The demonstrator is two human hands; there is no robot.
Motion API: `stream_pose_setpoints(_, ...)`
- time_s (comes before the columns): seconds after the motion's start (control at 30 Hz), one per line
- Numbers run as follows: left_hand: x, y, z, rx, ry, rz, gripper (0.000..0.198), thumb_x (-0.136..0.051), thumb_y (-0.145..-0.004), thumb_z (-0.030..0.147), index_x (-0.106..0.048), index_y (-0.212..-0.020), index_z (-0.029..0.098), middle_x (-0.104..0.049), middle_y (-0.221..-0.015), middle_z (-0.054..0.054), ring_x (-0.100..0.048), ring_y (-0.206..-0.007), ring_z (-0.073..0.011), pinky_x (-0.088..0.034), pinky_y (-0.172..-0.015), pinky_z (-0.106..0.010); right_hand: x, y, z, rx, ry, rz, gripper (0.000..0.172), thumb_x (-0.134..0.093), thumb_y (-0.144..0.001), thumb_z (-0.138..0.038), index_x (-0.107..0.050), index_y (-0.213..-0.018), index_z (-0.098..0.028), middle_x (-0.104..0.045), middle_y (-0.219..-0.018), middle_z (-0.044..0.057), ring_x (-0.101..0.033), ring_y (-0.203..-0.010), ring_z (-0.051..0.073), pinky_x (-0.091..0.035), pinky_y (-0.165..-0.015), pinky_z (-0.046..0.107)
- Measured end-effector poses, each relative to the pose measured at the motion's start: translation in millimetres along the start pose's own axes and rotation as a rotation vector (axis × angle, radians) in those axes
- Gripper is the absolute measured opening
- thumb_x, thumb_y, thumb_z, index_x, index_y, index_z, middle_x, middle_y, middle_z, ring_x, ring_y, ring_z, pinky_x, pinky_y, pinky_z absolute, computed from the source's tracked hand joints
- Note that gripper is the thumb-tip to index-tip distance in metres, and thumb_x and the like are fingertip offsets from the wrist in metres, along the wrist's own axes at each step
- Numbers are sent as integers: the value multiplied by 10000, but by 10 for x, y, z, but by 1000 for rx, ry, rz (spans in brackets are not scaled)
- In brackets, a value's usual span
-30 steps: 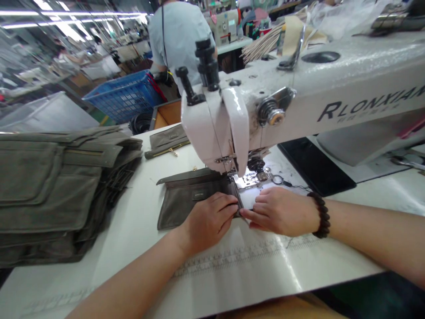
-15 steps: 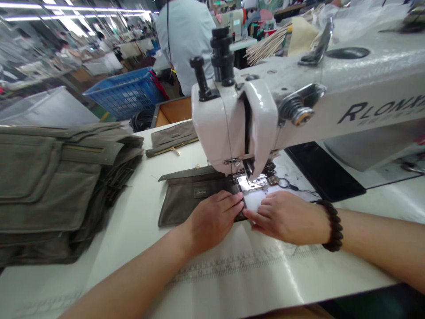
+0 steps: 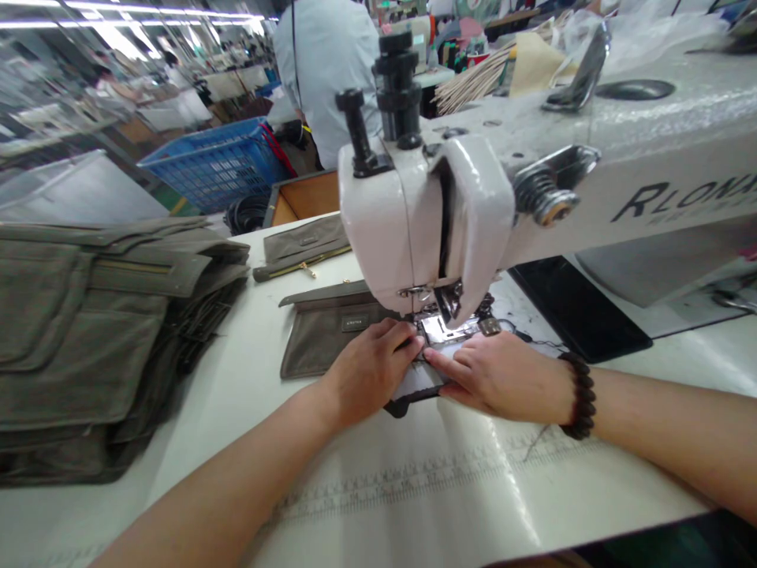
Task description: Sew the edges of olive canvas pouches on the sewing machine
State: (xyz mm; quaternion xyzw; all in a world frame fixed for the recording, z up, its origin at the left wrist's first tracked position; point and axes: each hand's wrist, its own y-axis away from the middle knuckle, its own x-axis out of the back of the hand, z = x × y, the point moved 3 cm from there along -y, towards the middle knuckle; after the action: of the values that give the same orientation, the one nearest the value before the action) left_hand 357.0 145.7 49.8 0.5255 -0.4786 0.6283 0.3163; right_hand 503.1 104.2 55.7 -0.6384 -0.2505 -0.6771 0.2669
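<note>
Grey-brown fabric pouch partly under the left fingers, near the right fingers, either grip impossible to tell

A sewing workshop
A sewing machine stands on a white counter beside a pile of grey-green cloth pieces; behind are strip lights, people and more workstations.

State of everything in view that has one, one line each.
Left hand: fingers bent, on the pouch's right edge
Right hand: index finger extended, fingertips beside the left's
Olive pouch: flat, right edge by the machine head
Zippered piece: flat; zipper open or shut unclear
Olive stack: piled, edges uneven
Sewing machine: area under head lit; running unclear
Wooden box: open-topped
</note>
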Motion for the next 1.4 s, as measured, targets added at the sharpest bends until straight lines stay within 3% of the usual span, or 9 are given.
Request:
stream_pose_setpoints(0.2,3,24,-74,-45,-19,33,224,-387,-854,141,-588,-940,93,-608,-918,-73,-539,-852,-177,-488,-764,-281,-30,-23,10,-10,11,20,451,-463,-819,-393,-474,-1160,-98,-619,-662,40,-555,-570,162,-159,-454,277)
stream_pose_setpoints(0.33,-22,4,-122,-7,-39,7,191,-437,-839,148,-604,-925,112,-621,-918,-52,-546,-858,-170,-480,-773,-265,-33,-23,6,-9,11,31,410,-463,-815,-396,-503,-1115,-120,-613,-650,33,-556,-569,175,-147,-459,280)
stream_pose_setpoints(0.57,-30,-64,-203,15,-48,63,179,-449,-831,137,-619,-886,125,-627,-890,-53,-555,-858,-168,-470,-767,-255,-27,-23,8,-24,13,27,390,-475,-804,-398,-497,-1086,-129,-601,-623,26,-549,-552,167,-102,-458,280)
stream_pose_setpoints(0.8,-62,-94,-267,77,-71,-7,177,-450,-838,163,-625,-863,157,-639,-828,-42,-567,-862,-178,-480,-714,-265,-24,-20,7,-24,0,31,360,-461,-812,-392,-488,-1065,-138,-595,-612,20,-527,-523,141,-79,-458,286)
stream_pose_setpoints(1.1,-61,-105,-271,110,-24,-45,208,-430,-849,182,-625,-921,169,-628,-962,-57,-564,-889,-188,-478,-752,-303,-36,-16,14,-30,-18,10,347,-438,-819,-403,-497,-1035,-139,-583,-603,24,-519,-510,140,-65,-452,283)
stream_pose_setpoints(1.27,5,-51,-476,196,92,-63,232,-437,-848,251,-605,-984,168,-598,-1022,-67,-531,-982,-210,-446,-846,-348,-50,-9,33,-12,-58,6,369,-427,-829,-401,-506,-1056,-120,-591,-620,32,-519,-522,139,-94,-453,280)
stream_pose_setpoints(1.4,184,55,-514,317,85,-239,268,-421,-855,255,-567,-1060,163,-578,-1031,-81,-546,-958,-215,-451,-827,-356,-56,12,45,44,-95,46,331,-421,-846,-394,-524,-1034,-143,-576,-603,9,-489,-512,118,-123,-458,283)
